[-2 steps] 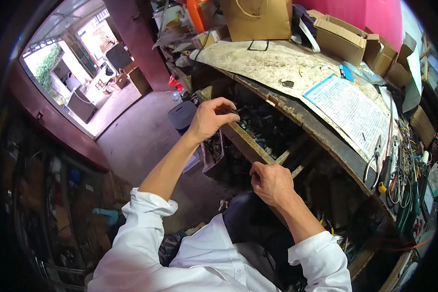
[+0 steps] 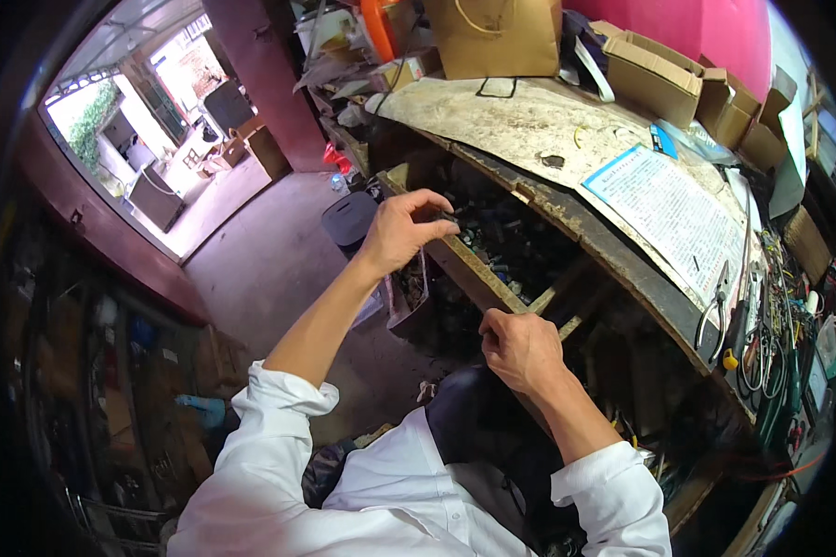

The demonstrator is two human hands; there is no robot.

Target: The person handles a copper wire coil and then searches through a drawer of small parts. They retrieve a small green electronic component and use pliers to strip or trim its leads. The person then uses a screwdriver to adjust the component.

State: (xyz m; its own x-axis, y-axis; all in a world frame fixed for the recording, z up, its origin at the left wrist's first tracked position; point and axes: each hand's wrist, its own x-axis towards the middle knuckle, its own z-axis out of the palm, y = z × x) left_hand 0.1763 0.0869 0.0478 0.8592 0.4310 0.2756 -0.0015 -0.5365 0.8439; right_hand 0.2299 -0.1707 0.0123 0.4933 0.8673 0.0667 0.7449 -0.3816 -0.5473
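A wooden drawer stands pulled out from under the workbench, holding many small loose parts in its dark inside. My left hand is over the drawer's front edge towards its far left end. Its thumb and fingers are curved with a gap between them, and nothing shows in the gap. Nearer to me, my right hand is closed over the same front edge, close to a wooden divider. The fingertips of the right hand are hidden behind its knuckles.
On the worn bench top lie a printed sheet, a gold paper bag and cardboard boxes. Scissors and other tools crowd the right side. A dark bin stands on the floor beyond my left forearm.
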